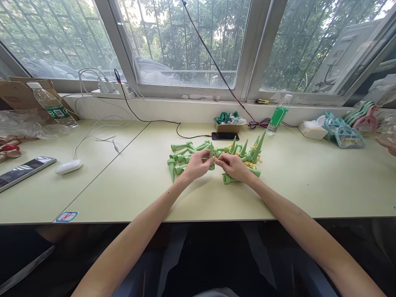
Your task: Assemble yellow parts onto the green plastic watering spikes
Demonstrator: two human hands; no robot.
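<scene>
My left hand (198,164) is closed around a green plastic watering spike (211,151), which stands point up with its wide collar low. Against its side, my right hand (234,166) pinches a small yellow piece (215,161), mostly hidden by the fingertips. Left of and behind my left hand lie several loose green spikes (171,167). Beyond my right hand is a pile of green spikes (259,146), some upright, with small yellow pieces (251,165) among them. One more spike (228,178) lies on its side under my right wrist.
On the pale table (123,194), a black phone (225,136) on a cable lies behind the spikes, near a small cardboard box (230,127). A water bottle (279,115), tissue pack (313,128) and plastic hangers (348,134) stand right. Leftward are a white mouse-shaped device (68,166) and another phone (26,171).
</scene>
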